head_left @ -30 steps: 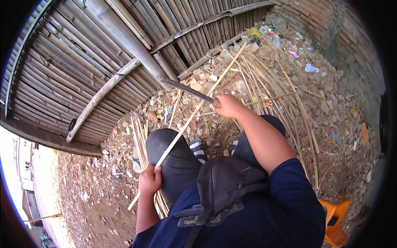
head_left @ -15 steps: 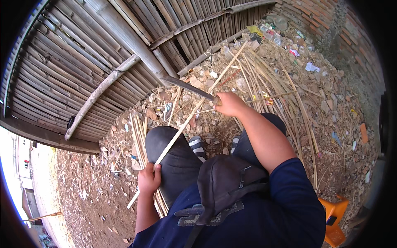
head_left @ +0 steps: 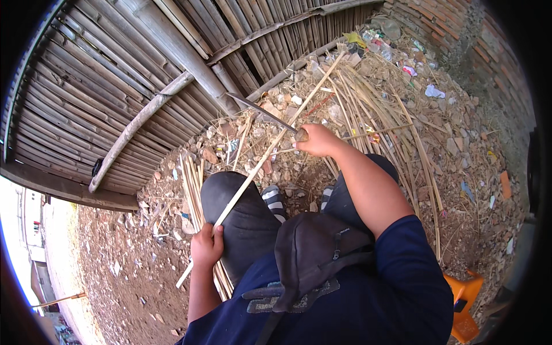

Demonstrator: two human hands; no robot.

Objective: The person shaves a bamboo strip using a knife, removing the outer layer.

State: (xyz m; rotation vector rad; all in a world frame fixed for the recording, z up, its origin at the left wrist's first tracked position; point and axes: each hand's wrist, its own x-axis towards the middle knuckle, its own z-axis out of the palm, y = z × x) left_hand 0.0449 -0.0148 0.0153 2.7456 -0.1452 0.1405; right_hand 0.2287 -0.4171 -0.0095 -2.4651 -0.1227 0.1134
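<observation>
My left hand is closed round the lower part of a long pale bamboo strip, beside my left knee. The strip slants up and away to the right, past my right hand. My right hand grips the handle of a long-bladed knife, whose dark blade points up and left and crosses the strip. Whether the blade touches the strip I cannot tell. More split strips lean in a bundle beside my left leg.
Many long strips lie on the rubble-strewn ground to the right. A bamboo wall with a thick post stands ahead and left, a brick wall at far right. An orange plastic stool is at lower right. Litter lies at the back.
The knife blade has turned in my right hand, now showing more of its thin edge, and its tip sits slightly higher. My left hand and the strip have hardly moved.
</observation>
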